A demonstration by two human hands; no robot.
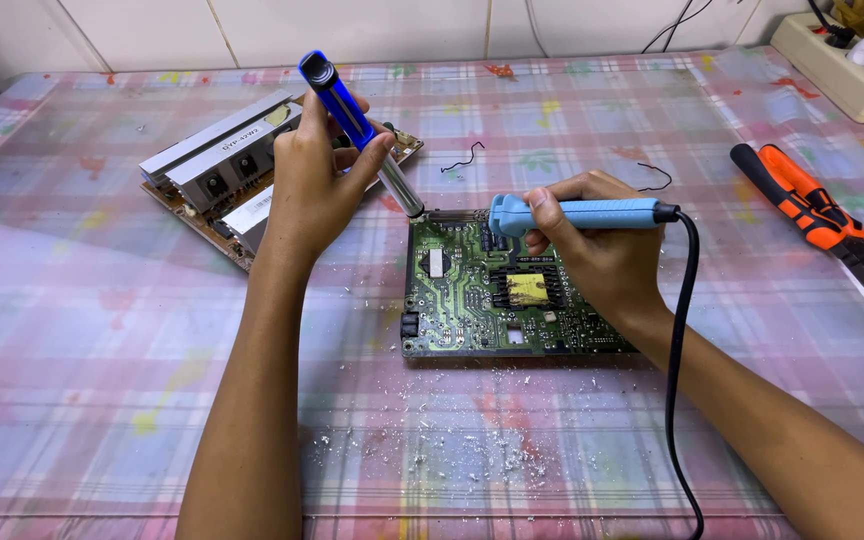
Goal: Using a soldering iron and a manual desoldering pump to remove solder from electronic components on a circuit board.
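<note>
My left hand (312,185) grips the blue desoldering pump (357,130) and my right hand (592,240) clasps the soldering iron (577,212), fingers closed; lingering heat could lift pads on the green circuit board (472,300).

Two circuit boards lie on the bench: a green board (482,295) under both grips and a brown board (237,170) behind the left grip. One desoldering pump (352,115), one soldering iron (582,213), one pair of orange pliers (817,215), two wire scraps (464,158), one power strip (842,70).
</note>
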